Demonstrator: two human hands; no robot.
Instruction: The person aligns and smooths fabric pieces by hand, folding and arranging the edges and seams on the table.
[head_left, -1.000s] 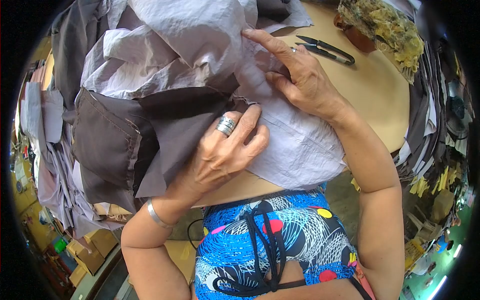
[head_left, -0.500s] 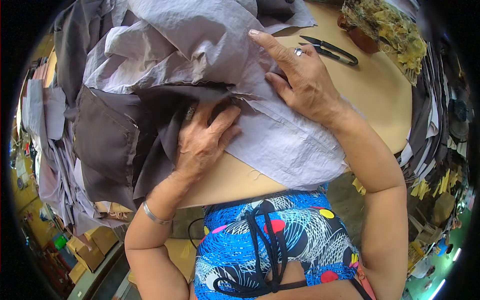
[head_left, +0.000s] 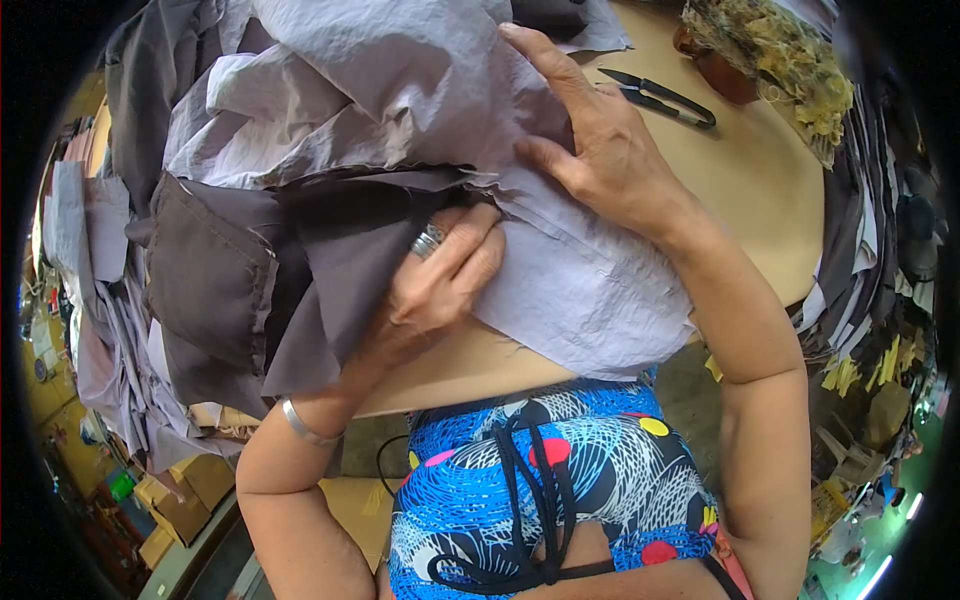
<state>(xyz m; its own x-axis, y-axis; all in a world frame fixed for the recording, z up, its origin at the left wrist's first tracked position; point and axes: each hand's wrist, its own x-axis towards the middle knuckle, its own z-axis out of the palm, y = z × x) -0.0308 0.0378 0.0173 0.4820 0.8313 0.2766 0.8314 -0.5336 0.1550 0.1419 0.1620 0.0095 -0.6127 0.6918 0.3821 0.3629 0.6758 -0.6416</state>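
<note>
A dark brown cloth piece with a stitched, frayed-edged panel lies over a pale lilac-grey cloth on the table. My left hand, wearing a ring, has its fingers curled at the dark cloth's right edge; the fingertips are hidden in the fold near the seam. Farther right, my right hand rests on the pale cloth with thumb and forefinger spread apart. Black thread snips lie just beyond that hand. The bunched pale fabric rises in folds above both hands.
The tan tabletop has a rounded right edge. A brown container topped with tangled yellowish scraps stands at the back right. Dark fabric strips hang beyond the right edge. Stacked cloth hangs at the left, above cardboard boxes.
My left hand has moved right and slightly up, and the dark cloth's loose edge now folds over its wrist. My right hand has shifted slightly, its forefinger dipping toward the pale cloth.
</note>
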